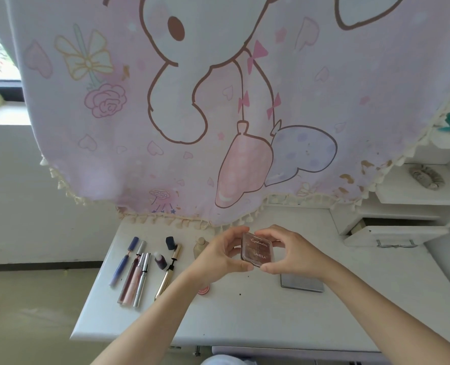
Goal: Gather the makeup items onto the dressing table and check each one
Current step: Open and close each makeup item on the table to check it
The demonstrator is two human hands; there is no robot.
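Note:
Both hands hold a small clear-lidded eyeshadow palette (257, 249) above the white dressing table (245, 317). My left hand (222, 255) grips its left edge, my right hand (288, 250) its right edge, with thumbs under the near side. On the table to the left lie several slim makeup tubes (135, 272), a gold mascara wand (168, 272), a dark blue cap (170, 243) and a small purple bottle (160, 260). A beige bottle (200, 246) stands behind my left hand. A pink round item (204, 290) peeks out under my left wrist. A grey flat compact (301, 283) lies beneath my right hand.
A pink cartoon cloth (218, 101) with tassels hangs over the back of the table. White shelves at the right hold a scrunchie (426, 177), and a small drawer (392, 230) stands open. A window sill (5, 111) lies at the far left.

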